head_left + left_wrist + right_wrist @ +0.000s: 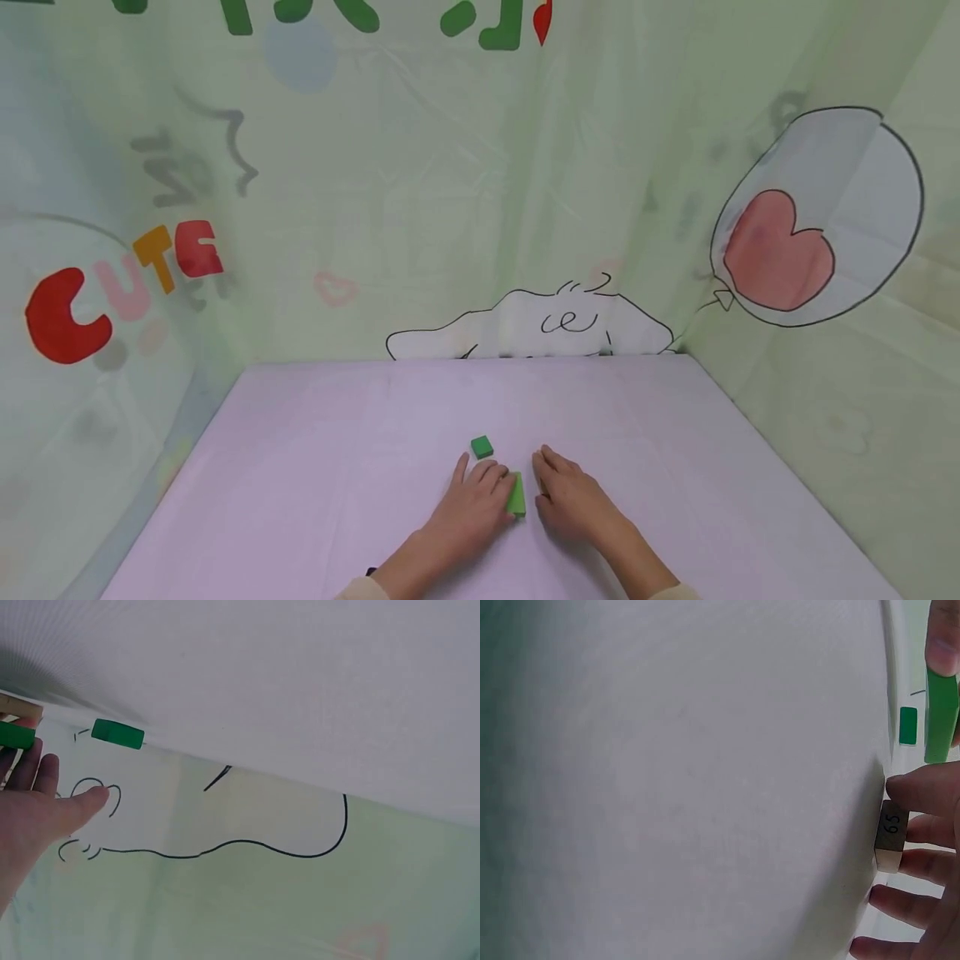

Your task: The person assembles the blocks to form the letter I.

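Note:
My left hand (472, 507) holds a light green block (516, 495), its thumb at the near end and its fingers along the left side. In the right wrist view, the left thumb presses on the end of that block (940, 716). My right hand (573, 500) is a short gap to the right. Its thumb and fingers hold a wooden block (892, 825) with a dark face marked "65", low at the tabletop. In the head view the right hand hides this block. Just beyond the left fingers lies a small dark green block (482, 447).
The pale lilac tabletop (322, 467) spreads around both hands. Printed fabric (450, 208) hangs behind it and along both sides, with a balloon drawing (817, 217) at the right. A small black item (371, 571) shows beside the left forearm.

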